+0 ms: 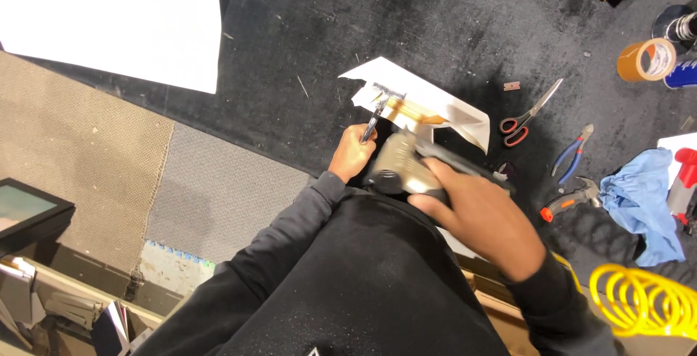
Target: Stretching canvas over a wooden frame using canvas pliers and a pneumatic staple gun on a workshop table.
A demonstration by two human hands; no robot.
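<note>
**Two hands on a stapler gun**

The right hand (475,214) is wrapped around the grey gun (401,168), which looks heavy and stiff. The left hand (353,154) is closed on a thin metal tool (376,112). Both meet at the white board (428,102), mid-floor; scissors (528,113) lie near.

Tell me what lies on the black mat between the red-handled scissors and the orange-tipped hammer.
In the head view, blue-handled pliers lie between the red-handled scissors and the orange-tipped hammer, on the black mat.
</note>
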